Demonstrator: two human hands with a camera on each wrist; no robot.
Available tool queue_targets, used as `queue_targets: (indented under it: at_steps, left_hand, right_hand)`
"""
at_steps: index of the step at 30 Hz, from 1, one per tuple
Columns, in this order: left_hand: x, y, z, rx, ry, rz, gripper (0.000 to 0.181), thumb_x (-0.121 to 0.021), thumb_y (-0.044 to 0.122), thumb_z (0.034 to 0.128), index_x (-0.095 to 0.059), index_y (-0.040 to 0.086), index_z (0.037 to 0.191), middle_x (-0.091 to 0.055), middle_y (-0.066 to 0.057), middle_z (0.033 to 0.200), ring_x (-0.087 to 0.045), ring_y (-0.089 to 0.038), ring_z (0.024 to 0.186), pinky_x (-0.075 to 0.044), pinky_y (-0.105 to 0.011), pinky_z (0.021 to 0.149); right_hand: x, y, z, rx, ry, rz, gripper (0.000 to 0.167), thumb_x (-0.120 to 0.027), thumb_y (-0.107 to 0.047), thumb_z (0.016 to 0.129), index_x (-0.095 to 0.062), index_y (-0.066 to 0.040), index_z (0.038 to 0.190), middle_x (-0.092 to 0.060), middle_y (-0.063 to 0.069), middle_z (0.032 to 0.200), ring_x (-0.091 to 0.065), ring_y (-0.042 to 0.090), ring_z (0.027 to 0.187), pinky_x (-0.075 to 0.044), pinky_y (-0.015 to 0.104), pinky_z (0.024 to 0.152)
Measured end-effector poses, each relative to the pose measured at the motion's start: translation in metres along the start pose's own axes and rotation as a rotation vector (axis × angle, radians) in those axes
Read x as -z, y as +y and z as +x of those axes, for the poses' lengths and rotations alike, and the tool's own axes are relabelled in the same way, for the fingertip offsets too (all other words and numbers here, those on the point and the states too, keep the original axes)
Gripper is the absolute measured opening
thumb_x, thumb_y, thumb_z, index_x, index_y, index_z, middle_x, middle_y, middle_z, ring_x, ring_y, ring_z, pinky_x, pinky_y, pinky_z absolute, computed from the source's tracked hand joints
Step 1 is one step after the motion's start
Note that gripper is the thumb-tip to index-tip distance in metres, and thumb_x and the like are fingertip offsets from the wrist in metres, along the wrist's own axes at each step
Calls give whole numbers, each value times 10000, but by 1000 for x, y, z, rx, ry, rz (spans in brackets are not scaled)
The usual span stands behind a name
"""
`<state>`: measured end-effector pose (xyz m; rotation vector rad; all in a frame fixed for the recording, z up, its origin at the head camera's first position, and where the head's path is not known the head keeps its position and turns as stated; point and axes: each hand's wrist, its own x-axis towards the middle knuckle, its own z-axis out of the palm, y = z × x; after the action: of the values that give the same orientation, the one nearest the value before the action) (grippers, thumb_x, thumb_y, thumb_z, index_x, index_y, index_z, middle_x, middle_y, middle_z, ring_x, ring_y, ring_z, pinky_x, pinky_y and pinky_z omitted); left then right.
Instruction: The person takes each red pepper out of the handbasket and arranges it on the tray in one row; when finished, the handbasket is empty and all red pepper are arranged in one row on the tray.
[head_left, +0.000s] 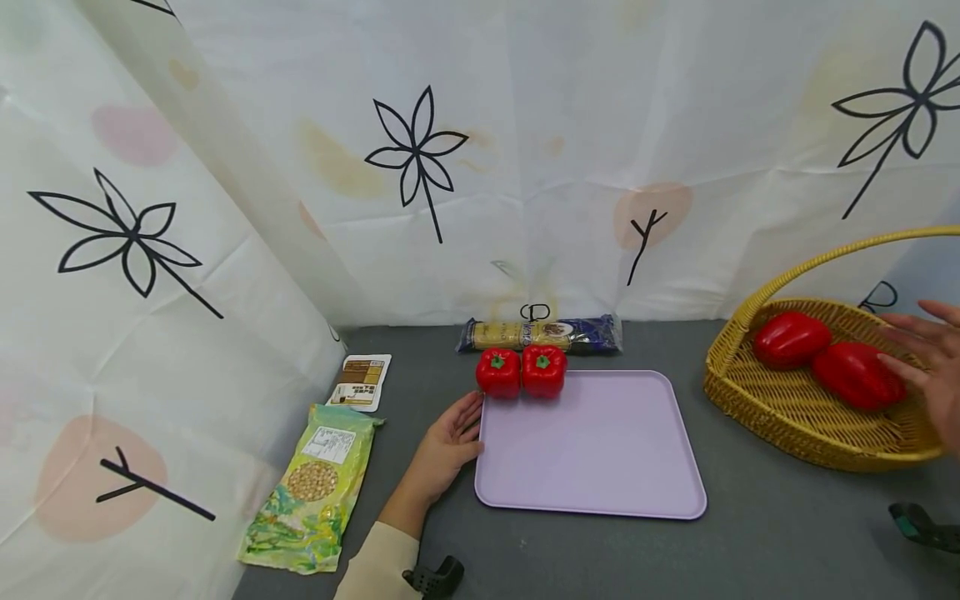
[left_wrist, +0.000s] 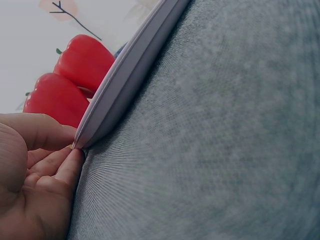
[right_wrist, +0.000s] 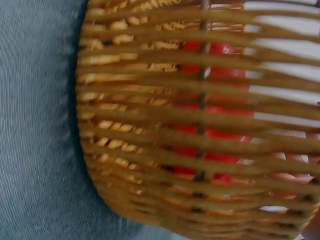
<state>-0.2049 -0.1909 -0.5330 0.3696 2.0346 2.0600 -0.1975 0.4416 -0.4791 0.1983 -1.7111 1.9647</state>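
Observation:
The left hand is at the left edge of the lilac tray; in the left wrist view its thumb and fingertips pinch the tray's rim. Two red bell peppers sit side by side at the tray's back left corner. Over the right side of the yellow wicker basket is the right hand, fingers spread and holding nothing visible. Two glossy red vegetables lie in the basket. The right wrist view shows them through the weave, the hand mostly hidden.
Behind the tray lies a blue and yellow packet. At the left are a green and yellow bag and a small brown and white pouch. The basket's tall handle arches above it. Patterned white cloth hangs behind.

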Motion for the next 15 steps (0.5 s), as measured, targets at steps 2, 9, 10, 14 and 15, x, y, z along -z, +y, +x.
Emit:
queue_targets:
  at_steps: [2, 9, 10, 14, 15]
  left_hand:
    - [0, 0, 0, -2, -1, 0, 824, -585, -230, 939, -274, -59, 1683, -313, -235, 1727, -314, -361, 1588, -366, -414, 1215]
    - [-1, 0, 0, -6, -4, -3, 823, -580, -235, 933, -276, -66, 1679, -312, -234, 1727, -316, -360, 1587, -367, -412, 1216]
    - [-1, 1, 0, -7, -5, -3, 822, -577, -237, 933, -273, -69, 1678, -309, -239, 1727, -313, -366, 1587, -365, -415, 1216]
    - [-1, 2, 0, -4, -6, -3, 835, -569, -248, 919, -264, -78, 1677, -304, -252, 1725, -308, -379, 1587, -365, -420, 1215]
    - [-1, 2, 0, -4, -6, -1, 837, -568, -251, 917, -262, -81, 1677, -302, -258, 1724, -307, -385, 1587, -364, -420, 1215]
  right_hand:
    - [11, 11, 3, -12, 6, -83, 503, -348, -263, 1215, -383, -124, 1697, -546, 36, 1548, -469, 187, 1397, -370, 154, 1114]
    - [25, 40, 3, 13, 69, -609, 508, -277, -260, 1216, -326, -241, 1721, -459, -34, 1669, -373, 112, 1545, -246, 230, 1236]
    - [20, 37, 1, 5, 83, -624, 507, -283, -264, 1214, -331, -249, 1718, -459, -42, 1668, -362, 111, 1552, -218, 275, 1266]
    - [-13, 7, -6, -98, 90, -655, 525, -317, -281, 1206, -307, -213, 1727, -444, -45, 1664, -330, 69, 1537, -109, 373, 1304]
    - [-21, -1, -8, -128, 80, -665, 539, -335, -282, 1204, -288, -184, 1732, -435, -14, 1657, -348, 68, 1514, -145, 334, 1289]
